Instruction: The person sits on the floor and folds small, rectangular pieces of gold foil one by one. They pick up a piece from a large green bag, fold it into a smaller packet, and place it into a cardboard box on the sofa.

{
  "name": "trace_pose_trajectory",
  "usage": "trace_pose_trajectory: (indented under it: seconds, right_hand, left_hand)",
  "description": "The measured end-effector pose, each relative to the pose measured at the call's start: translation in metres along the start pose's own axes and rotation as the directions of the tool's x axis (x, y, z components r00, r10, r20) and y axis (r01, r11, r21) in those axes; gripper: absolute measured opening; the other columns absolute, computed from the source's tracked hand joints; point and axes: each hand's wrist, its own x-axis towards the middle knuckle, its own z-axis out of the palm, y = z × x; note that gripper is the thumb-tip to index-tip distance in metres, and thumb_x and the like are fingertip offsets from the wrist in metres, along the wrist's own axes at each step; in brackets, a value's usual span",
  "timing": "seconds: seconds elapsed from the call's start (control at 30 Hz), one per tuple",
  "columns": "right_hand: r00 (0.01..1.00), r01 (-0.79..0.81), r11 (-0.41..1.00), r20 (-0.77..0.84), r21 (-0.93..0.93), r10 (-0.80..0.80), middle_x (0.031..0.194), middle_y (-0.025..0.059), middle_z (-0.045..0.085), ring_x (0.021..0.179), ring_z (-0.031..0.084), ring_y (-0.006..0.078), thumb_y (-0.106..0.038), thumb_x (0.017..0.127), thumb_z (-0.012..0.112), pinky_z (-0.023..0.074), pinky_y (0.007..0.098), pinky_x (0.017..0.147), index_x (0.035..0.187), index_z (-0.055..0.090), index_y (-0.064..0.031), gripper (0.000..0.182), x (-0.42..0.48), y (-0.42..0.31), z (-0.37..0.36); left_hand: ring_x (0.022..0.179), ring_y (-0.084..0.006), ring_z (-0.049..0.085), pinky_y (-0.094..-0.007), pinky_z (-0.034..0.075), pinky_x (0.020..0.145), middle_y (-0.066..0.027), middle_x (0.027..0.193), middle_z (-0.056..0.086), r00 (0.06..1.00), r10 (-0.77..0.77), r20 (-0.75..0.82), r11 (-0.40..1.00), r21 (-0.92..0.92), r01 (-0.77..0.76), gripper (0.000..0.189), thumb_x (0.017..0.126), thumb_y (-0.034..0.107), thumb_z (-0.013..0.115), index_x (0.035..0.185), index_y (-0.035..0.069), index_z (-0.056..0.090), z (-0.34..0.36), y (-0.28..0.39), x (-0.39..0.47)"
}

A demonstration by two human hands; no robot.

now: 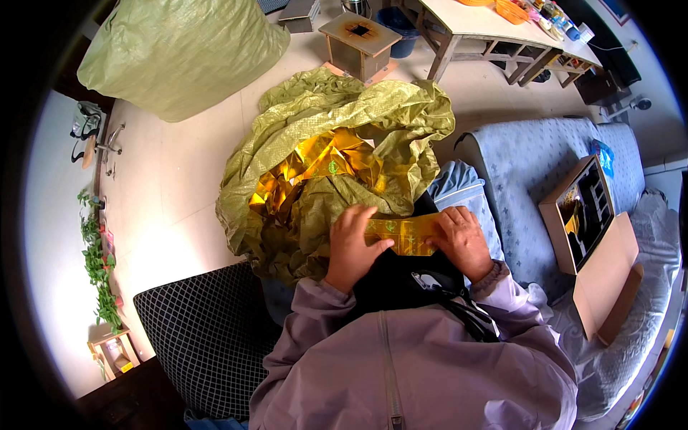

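Note:
A flat piece of gold foil paper with green printing (404, 232) lies across my lap between both hands. My left hand (355, 244) rests at its left end, thumb and fingers spread apart. At the other end my right hand (463, 241) has its fingers over the paper and its thumb at the lower edge. Just beyond the hands stands an open olive woven sack (344, 121), its rim rolled and crumpled. Inside the sack are several folded gold foil pieces (333, 153), one bearing a green mark.
A large, full woven sack (183, 54) stands at the upper left. Beyond the open sack is a small wooden stand (359, 35) with a scorched hole. An open cardboard box (551, 231) lies on the blue cushioned seat (527, 161) at right. A patterned chair back (204, 328) is at left.

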Motion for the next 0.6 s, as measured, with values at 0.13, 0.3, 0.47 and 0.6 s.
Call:
trace_pose_trajectory:
  seconds: [0.13,0.3,0.47,0.6]
  right_hand:
    - [1.0,-0.014,1.0,-0.019,0.005,0.014,0.105,0.0095,0.062,0.103,0.058,0.0309,-0.024,0.074,0.081,0.046,0.0429,0.087,0.103,0.065,-0.0063,0.038,-0.003,-0.002,0.003]
    - [0.999,0.007,1.0,-0.044,0.007,-0.006,0.108,0.0101,0.062,0.103,0.058,0.0306,-0.023,0.075,0.08,0.0467,0.0423,0.087,0.104,0.065,-0.0065,0.037,-0.004,-0.001,0.005]
    - [0.998,0.008,0.999,-0.069,0.035,-0.005,0.107,0.01,0.061,0.102,0.058,0.0313,-0.02,0.074,0.081,0.0469,0.0425,0.088,0.104,0.065,-0.0059,0.037,-0.004,-0.001,0.006]
    - [0.996,0.029,0.999,-0.091,0.029,-0.027,0.105,0.0096,0.061,0.1,0.058,0.0312,-0.016,0.074,0.081,0.047,0.0424,0.087,0.103,0.064,-0.006,0.035,-0.002,-0.002,0.005]
  left_hand:
    - [0.112,-0.0323,0.057,-0.043,0.042,0.095,-0.009,0.117,0.061,0.994,0.068,0.084,0.968,0.235,-0.086,0.052,0.074,0.024,0.084,0.12,0.011,0.064,0.013,-0.002,-0.005]
    - [0.105,-0.0323,0.058,-0.045,0.042,0.089,-0.0083,0.107,0.061,0.994,0.06,0.088,0.982,0.175,-0.075,0.041,0.075,0.021,0.082,0.11,0.011,0.064,0.015,-0.002,-0.002]
    - [0.105,-0.0341,0.058,-0.0447,0.043,0.092,-0.0083,0.105,0.06,0.995,0.022,0.1,0.992,0.12,-0.034,0.031,0.076,0.017,0.08,0.1,0.01,0.062,0.014,0.004,0.0]
    - [0.101,-0.0334,0.058,-0.0442,0.043,0.09,-0.0075,0.102,0.06,0.99,0.115,0.083,0.987,0.105,-0.123,0.025,0.077,0.014,0.078,0.094,0.011,0.061,0.017,0.006,0.002]
